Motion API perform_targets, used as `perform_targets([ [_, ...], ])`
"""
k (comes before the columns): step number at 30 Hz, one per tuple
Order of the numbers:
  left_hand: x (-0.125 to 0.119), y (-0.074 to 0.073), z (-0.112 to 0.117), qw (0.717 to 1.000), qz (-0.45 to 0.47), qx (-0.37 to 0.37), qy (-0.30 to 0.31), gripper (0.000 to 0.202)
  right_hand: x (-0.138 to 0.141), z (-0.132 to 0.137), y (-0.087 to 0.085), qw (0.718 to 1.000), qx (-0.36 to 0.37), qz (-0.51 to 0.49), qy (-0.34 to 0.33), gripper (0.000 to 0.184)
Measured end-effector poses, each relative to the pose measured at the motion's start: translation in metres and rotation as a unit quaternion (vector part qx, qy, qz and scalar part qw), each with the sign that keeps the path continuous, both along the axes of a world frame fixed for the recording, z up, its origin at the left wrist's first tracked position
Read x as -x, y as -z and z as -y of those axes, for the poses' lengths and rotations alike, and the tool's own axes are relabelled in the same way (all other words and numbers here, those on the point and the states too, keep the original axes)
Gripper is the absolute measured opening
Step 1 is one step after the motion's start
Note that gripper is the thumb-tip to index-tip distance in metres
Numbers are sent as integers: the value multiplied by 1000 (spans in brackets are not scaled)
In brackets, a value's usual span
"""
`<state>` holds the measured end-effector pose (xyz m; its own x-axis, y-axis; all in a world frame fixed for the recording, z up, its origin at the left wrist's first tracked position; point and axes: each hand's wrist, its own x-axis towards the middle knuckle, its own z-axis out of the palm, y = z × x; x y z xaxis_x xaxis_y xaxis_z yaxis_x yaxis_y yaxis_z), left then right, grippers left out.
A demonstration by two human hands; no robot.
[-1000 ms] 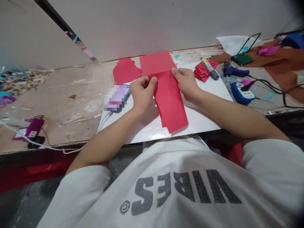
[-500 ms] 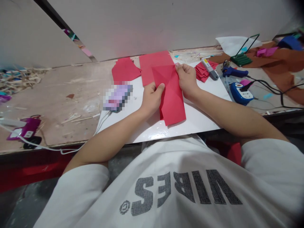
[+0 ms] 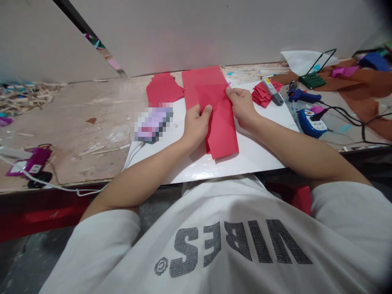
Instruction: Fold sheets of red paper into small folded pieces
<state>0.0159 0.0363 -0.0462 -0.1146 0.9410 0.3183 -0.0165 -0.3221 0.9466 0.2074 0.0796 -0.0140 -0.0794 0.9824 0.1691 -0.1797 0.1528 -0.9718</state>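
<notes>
A folded piece of red paper is held between my two hands above a white board. My left hand grips its left edge, thumb on top and fingers curled. At the upper right corner, my right hand pinches the paper between thumb and fingers. Behind it lies a larger red sheet, partly covered by the held piece. A cut red piece rests to the left of that sheet.
Right of my hands, a grey cutter knife lies on stacked red pieces. Farther right are a blue glue gun, a blue power socket and a green stand. A pixelated, phone-like object with a white cable sits left.
The held paper's upper part looks flatter, its diagonal folds less marked. My right hand sits slightly lower. My left hand keeps its grip, and the view has shifted a little.
</notes>
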Motion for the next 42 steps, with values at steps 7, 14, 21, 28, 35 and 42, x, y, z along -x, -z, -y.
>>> perform_targets([
  [7, -3, -4, 2, 1000, -7, 9, 0, 63, 7, 10, -9, 1000, 17, -7, 6, 69],
  [14, -5, -11, 10, 1000, -11, 15, 12, 63, 6, 9, -3, 997, 42, -64, -2, 66],
  [21, -3, -6, 6, 1000, -18, 10, 10, 64, 4, 2, 7, 997, 29, -75, -23, 66],
  [28, 1, -2, 3, 1000, -27, 9, 1, 68, 4, 4, 2, 997, 42, -55, -17, 64],
  [35, 3, 0, 1, 1000, -21, -5, -11, 67, 1, 5, 3, 996, 34, -58, -62, 58],
  [42, 8, -1, -3, 1000, -16, -9, -17, 61, 2, 9, 1, 997, 46, -36, -46, 58],
])
